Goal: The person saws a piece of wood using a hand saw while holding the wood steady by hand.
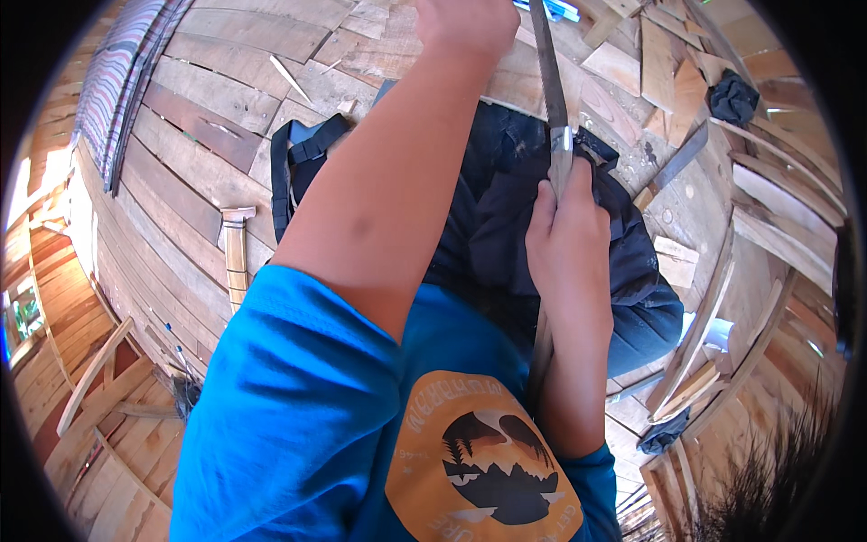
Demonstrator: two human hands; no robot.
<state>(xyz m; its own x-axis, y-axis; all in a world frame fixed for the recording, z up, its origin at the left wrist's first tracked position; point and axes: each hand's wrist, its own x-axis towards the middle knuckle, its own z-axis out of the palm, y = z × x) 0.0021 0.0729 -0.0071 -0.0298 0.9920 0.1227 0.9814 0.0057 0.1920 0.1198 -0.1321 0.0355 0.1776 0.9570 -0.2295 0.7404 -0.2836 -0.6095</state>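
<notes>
The long saw blade (553,99) stands nearly upright over the plank floor (208,126), above dark trousers (506,226). The right hand (567,244) wraps it mid-length; the left hand (465,23), cut off at the top edge, seems fisted, grip unclear. A slip could cut the palm; the blade's lower end is hidden

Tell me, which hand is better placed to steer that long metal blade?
Likely the right hand: it grips the long metal blade mid-length, close to the body. The left hand is stretched far ahead, partly out of view.
</notes>
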